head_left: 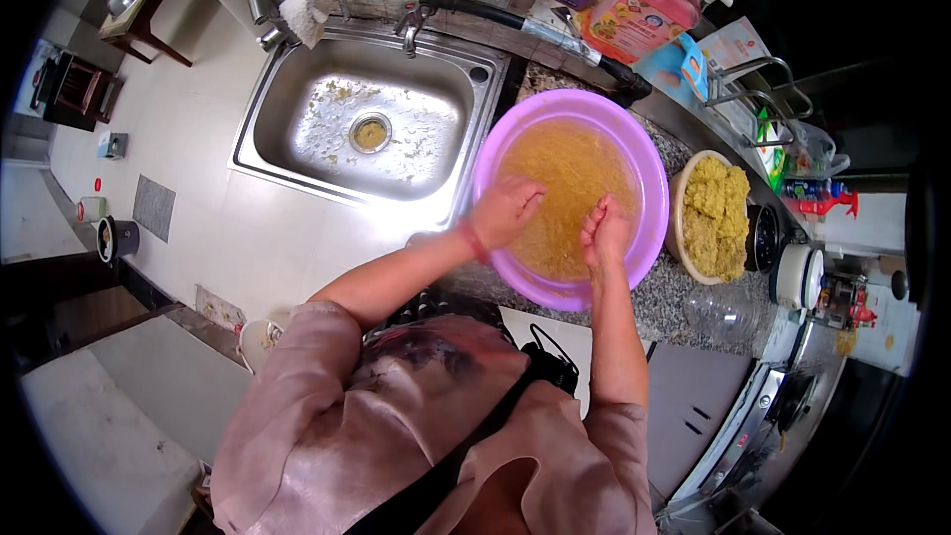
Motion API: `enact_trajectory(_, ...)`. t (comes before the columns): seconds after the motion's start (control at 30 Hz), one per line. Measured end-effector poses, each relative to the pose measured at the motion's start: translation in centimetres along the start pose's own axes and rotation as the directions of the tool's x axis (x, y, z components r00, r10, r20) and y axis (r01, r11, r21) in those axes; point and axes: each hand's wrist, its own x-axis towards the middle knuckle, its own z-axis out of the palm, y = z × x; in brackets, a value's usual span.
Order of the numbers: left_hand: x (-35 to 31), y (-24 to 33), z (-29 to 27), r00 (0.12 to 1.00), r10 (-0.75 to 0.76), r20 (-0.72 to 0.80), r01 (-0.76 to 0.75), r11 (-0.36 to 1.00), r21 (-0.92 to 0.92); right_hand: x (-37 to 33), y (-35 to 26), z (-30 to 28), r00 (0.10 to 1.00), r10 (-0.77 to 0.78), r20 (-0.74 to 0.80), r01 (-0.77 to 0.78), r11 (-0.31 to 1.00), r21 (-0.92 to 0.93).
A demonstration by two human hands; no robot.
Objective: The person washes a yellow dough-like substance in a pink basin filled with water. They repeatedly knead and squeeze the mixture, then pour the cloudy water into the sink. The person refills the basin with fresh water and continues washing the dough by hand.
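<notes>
A wide purple basin (649,178) stands on the speckled counter, holding cloudy yellow-brown liquid (565,168) with bits in it. My left hand (507,213) is over the basin's left side, its fingers curled in and slightly blurred. Over the right half, my right hand (605,231) is closed in a fist, knuckles toward the liquid. Whatever either hand may hold is hidden inside the fingers. The hands are apart from each other. Right of the basin, a cream bowl (682,243) is heaped with lumpy yellow mash (717,208).
A steel sink (297,159) with yellow scraps around its drain lies to the left, below a tap (409,30). Behind the basin stands a large pink pump bottle (644,15). A black bowl (761,238) and a white lidded pot (797,277) sit farther right, near the stove (783,406).
</notes>
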Motion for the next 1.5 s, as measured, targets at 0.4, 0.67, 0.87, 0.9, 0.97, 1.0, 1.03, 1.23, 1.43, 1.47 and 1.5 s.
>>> enact_trajectory(0.4, -0.2, -1.7, 0.8, 0.996, 0.089, -0.030, -0.086, 0.992, 0.093, 2.7, 1.3, -2.5, 0.980, -0.041, 0.193, 0.020, 0.994, 0.110)
enact_trajectory(0.67, 0.3, 0.0, 0.6, 0.998, -0.012, 0.055, 0.008, 0.997, 0.080, -0.5, -0.4, -2.0, 0.997, -0.056, -0.043, 0.059, 0.997, 0.054)
enact_trajectory(0.87, 0.0, -0.8, 0.7, 1.000, -0.002, -0.008, 0.003, 0.996, 0.088, 1.9, -4.2, -5.2, 0.938, -0.290, -0.190, 0.299, 0.954, 0.021)
enact_trajectory(0.9, 0.1, -0.5, 0.7, 0.999, -0.034, 0.000, 0.034, 0.998, 0.057, 3.2, -5.5, -6.7, 0.901, -0.374, -0.221, 0.388, 0.921, 0.026)
enact_trajectory(0.97, 0.0, -0.3, 0.6, 0.998, -0.068, -0.006, 0.068, 0.993, 0.101, 4.6, -9.4, -9.5, 0.730, -0.644, -0.231, 0.610, 0.765, -0.206)
enact_trajectory(1.0, 0.2, 0.0, 0.8, 0.997, -0.075, 0.000, 0.075, 0.990, 0.116, 7.4, -10.7, -12.7, 0.480, -0.853, -0.204, 0.711, 0.514, -0.479)
enact_trajectory(1.03, 0.1, -0.2, 0.7, 0.996, -0.084, -0.001, 0.083, 0.987, 0.135, 8.5, -12.5, -14.3, 0.435, -0.885, -0.168, 0.657, 0.439, -0.613)
enact_trajectory(1.23, 0.0, 0.0, 0.5, 0.997, -0.062, -0.045, 0.065, 0.996, 0.068, 11.0, -16.3, -19.1, 0.575, -0.786, 0.230, 0.113, -0.202, -0.973)
enact_trajectory(1.43, 0.0, -0.4, 0.7, 0.995, -0.042, -0.093, 0.048, 0.997, 0.066, 10.0, -15.8, -17.4, 0.444, -0.887, 0.129, 0.203, -0.041, -0.978)
enact_trajectory(1.47, 0.0, -0.4, 0.8, 0.995, -0.039, -0.095, 0.046, 0.996, 0.073, 9.6, -15.6, -16.8, 0.460, -0.881, 0.107, 0.270, 0.024, -0.963)
enact_trajectory(1.5, 0.0, -0.4, 0.7, 0.995, -0.035, -0.097, 0.043, 0.996, 0.080, 9.1, -15.1, -16.0, 0.477, -0.875, 0.086, 0.333, 0.090, -0.939)
